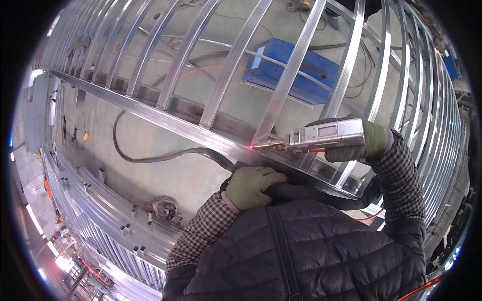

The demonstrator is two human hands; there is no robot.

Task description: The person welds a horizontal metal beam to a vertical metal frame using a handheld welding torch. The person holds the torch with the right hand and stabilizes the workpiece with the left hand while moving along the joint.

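Observation:
My right hand (370,140), in a green work glove, is closed around a silver handheld laser welding gun (331,133). The gun's nozzle points left, and its tip meets the joint between an upright metal bar (286,95) and the long metal rail (165,120). A small red light spot glows on the rail at that tip. Close to my body, just below the rail, my gloved left hand (253,186) is closed over a thick black hose (316,194). The hose runs out to the left in a loop and to the right toward my right forearm.
Many parallel bars form a large metal frame across the view. Beyond them a blue machine case (291,70) stands on the floor among cables. At lower left lie stacked metal profiles (110,210), with a crumpled rag (165,208) beside them. A yellow-ended cord (85,136) rests farther left.

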